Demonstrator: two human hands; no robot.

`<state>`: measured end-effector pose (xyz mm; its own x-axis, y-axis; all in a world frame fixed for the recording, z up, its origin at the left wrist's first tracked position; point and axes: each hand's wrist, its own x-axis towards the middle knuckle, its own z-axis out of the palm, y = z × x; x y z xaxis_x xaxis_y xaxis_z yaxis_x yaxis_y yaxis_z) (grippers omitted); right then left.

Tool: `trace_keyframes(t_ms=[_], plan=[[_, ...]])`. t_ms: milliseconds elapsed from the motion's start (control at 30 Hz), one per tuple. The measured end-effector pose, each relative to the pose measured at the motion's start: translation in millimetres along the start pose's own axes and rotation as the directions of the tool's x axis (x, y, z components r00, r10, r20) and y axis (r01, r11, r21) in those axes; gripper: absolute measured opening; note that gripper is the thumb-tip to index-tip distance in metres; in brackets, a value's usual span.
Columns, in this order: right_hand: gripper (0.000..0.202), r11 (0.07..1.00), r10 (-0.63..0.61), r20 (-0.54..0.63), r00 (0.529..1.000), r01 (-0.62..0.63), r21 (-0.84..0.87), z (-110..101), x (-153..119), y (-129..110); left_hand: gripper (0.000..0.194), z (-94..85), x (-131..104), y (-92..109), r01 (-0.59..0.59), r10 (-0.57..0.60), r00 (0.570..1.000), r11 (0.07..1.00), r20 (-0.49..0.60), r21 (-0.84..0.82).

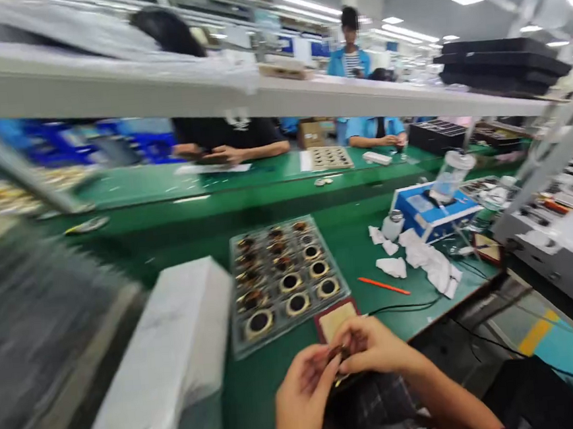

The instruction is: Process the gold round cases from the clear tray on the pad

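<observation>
My left hand and my right hand meet near the front edge of the green table. Between their closed fingertips is a small dark and gold part, mostly covered by the fingers, so its exact kind cannot be made out. Just beyond the hands lies a red-framed pad with a cream surface. A clear plastic tray sits farther off, its pockets holding several round gold-rimmed pieces with black centres, which look like watch cases.
A white foam block stands left of the tray. To the right lie an orange stick, crumpled white tissues, a small bottle and a blue machine. A white shelf crosses overhead; co-workers sit beyond.
</observation>
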<state>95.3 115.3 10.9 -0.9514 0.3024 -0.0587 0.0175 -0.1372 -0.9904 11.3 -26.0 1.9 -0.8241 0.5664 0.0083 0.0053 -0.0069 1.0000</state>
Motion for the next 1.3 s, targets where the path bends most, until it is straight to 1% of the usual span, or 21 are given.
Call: trace_keyframes(t_ms=[33,133,200,267,333,433,500,633,767,833,867,933,1000,1033,1067,1100,1133,1167,1200,1267,1300], plan=[[0.046,0.998,-0.023,0.026,0.999,0.022,0.055,-4,-1,-2,0.04,2.8,3,4,0.052,-0.051,0.998,0.996,0.023,-0.075],[0.054,0.981,-0.109,0.11,0.988,0.09,0.171,-15,-3,-11,0.035,10.7,10,19,0.135,-0.141,0.99,0.951,-0.002,-0.277],[0.054,0.968,-0.198,0.107,0.974,0.178,0.176,-19,-4,-16,0.039,15.8,10,29,0.194,-0.198,0.98,0.889,0.032,-0.416],[0.05,0.955,-0.275,0.095,0.957,0.261,0.139,-21,-2,-17,0.043,19.8,10,36,0.218,-0.205,0.975,0.831,0.083,-0.512],[0.046,0.944,-0.319,0.091,0.943,0.308,0.117,-19,0,-14,0.045,22.1,10,40,0.21,-0.182,0.978,0.804,0.106,-0.556],[0.045,0.924,-0.361,0.063,0.93,0.349,0.155,-15,4,-6,0.045,22.8,10,41,0.229,-0.18,0.973,0.789,0.142,-0.569],[0.044,0.918,-0.363,0.039,0.931,0.35,0.185,-13,5,-2,0.045,22.7,10,39,0.253,-0.195,0.967,0.78,0.161,-0.572],[0.043,0.942,-0.27,0.026,0.962,0.259,0.212,-10,6,2,0.046,22.9,10,33,0.221,-0.181,0.975,0.798,0.127,-0.561],[0.045,0.942,-0.186,0.001,0.983,0.178,0.284,-9,4,6,0.046,21.0,10,27,0.192,-0.159,0.981,0.85,0.109,-0.491],[0.043,0.938,-0.155,-0.018,0.988,0.153,0.311,-11,4,7,0.045,16.9,10,21,0.144,-0.12,0.989,0.893,0.083,-0.426],[0.043,0.936,-0.149,-0.033,0.988,0.151,0.317,-14,4,6,0.044,14.0,11,17,0.1,-0.088,0.995,0.921,0.05,-0.378],[0.043,0.937,-0.159,-0.075,0.984,0.174,0.302,-22,5,4,0.04,6.9,13,8,-0.017,0.0,0.998,0.969,-0.07,-0.247],[0.044,0.956,-0.188,-0.118,0.975,0.209,0.207,-32,6,-1,0.036,-0.1,17,-4,-0.095,0.076,0.982,0.99,-0.174,-0.105],[0.044,0.968,-0.21,-0.133,0.969,0.225,0.108,-38,6,-5,0.034,-2.9,19,-9,-0.107,0.094,0.976,0.993,-0.197,-0.056],[0.043,0.97,-0.241,-0.136,0.961,0.239,-0.03,-44,6,-8,0.032,-5.2,20,-14,-0.108,0.101,0.974,0.994,-0.204,-0.023],[0.041,0.947,-0.281,-0.121,0.952,0.254,-0.197,-49,7,-12,0.03,-6.8,21,-18,-0.102,0.1,0.975,0.995,-0.198,-0.001],[0.039,0.887,-0.326,-0.085,0.941,0.274,-0.371,-53,7,-15,0.028,-7.7,22,-21,-0.095,0.096,0.978,0.995,-0.188,0.012],[0.038,0.796,-0.369,-0.03,0.929,0.299,-0.526,-57,8,-18,0.026,-8.1,23,-22,-0.093,0.095,0.979,0.995,-0.181,0.021],[0.037,0.688,-0.403,0.04,0.915,0.331,-0.645,-60,9,-19,0.025,-8.1,23,-24,-0.095,0.1,0.979,0.995,-0.176,0.035],[0.038,0.497,-0.43,0.185,0.884,0.403,-0.769,-61,12,-21,0.024,-7.4,23,-24,-0.102,0.111,0.98,0.993,-0.165,0.064],[0.039,0.431,-0.428,0.247,0.869,0.437,-0.79,-61,14,-20,0.023,-7.1,22,-24,-0.106,0.117,0.98,0.991,-0.159,0.077]])
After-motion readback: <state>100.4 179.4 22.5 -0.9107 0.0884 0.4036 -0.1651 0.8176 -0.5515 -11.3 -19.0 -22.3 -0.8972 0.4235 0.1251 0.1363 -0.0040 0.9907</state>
